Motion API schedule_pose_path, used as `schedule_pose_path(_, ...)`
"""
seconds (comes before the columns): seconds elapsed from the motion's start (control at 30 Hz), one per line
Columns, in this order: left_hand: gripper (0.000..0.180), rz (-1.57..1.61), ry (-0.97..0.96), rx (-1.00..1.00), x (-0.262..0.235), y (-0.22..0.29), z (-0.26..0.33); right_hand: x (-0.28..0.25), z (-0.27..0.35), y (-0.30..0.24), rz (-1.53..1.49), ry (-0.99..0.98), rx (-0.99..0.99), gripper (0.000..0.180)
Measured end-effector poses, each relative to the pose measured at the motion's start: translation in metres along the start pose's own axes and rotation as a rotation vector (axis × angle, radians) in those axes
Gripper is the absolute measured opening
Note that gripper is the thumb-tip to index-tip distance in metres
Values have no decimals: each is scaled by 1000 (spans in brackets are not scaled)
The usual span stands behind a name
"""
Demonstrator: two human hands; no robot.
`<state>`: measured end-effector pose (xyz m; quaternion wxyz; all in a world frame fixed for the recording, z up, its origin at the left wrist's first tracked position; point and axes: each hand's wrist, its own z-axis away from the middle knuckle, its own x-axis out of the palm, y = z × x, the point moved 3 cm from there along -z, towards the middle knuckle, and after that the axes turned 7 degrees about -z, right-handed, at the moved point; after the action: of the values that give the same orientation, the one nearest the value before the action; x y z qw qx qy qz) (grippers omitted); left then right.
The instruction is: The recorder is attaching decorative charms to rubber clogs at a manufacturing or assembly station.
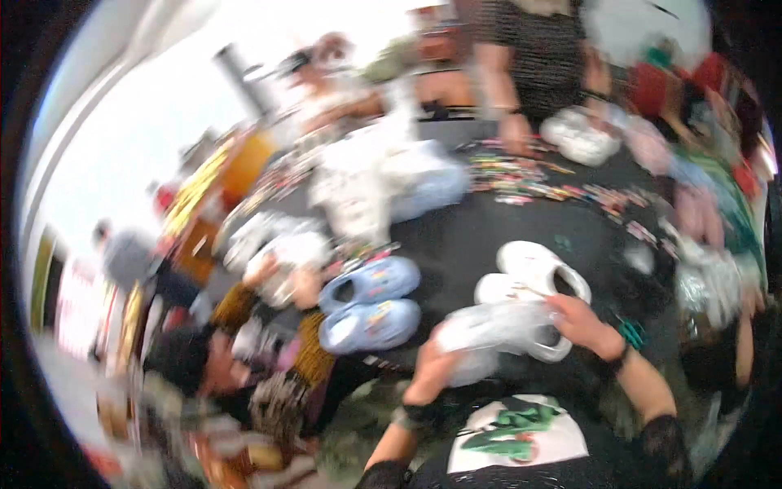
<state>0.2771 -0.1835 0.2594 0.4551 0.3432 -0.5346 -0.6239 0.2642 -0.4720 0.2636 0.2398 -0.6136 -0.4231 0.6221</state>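
A clear plastic bag (489,330) is stretched between my two hands at the near edge of the black table. My left hand (432,371) is closed on the bag's left side. At the other end my right hand (585,328) is closed on the bag's plastic, right beside a pair of white clogs (529,261). The bag covers part of the nearer clog; whether that clog is inside it I cannot tell. To the left sits a pair of light blue clogs (376,281) with small coloured charms. Motion blurs the picture.
Small colourful charms (521,175) are strewn across the table's far side, where a person in dark clothes (538,65) stands. Another person in mustard sleeves (314,346) works at my left. White bagged shoes (354,183) stand beyond the blue pair. Teal scissors (631,332) lie by my right wrist.
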Motion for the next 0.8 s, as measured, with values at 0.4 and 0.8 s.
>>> schedule_pose_path(0.4,49,370,48,277,27,-17,-41,53,-6,-39,68,-618,170,46)
schedule_pose_path(0.8,55,-244,-330,288,61,12,-32,-11,-2,1,-361,348,186,36)
